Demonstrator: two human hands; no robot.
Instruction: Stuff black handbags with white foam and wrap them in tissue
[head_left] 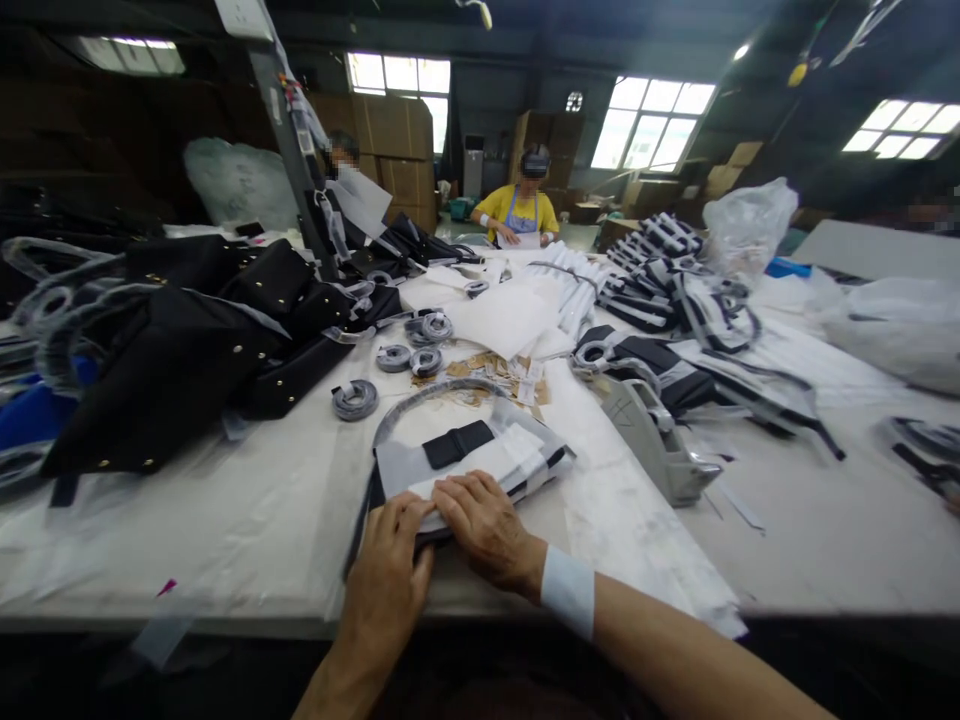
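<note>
A black bag wrapped in white paper [480, 462] lies on the white table [225, 520] near the front edge, its wrapped handle arching behind it. My left hand [390, 575] presses on the near left end of the wrapped bag, fingers curled over its edge. Resting beside it on the white wrapping is my right hand [484, 525], fingers flat and together; a white band circles that wrist.
Black bags [187, 340] are piled at the left. Tape rolls [356, 398] and paper tags [495, 375] lie behind the bag. A grey tape dispenser [660, 445] stands to the right. Wrapped bags [675, 290] and plastic sacks fill the right. A person in yellow [521, 210] works at the far end.
</note>
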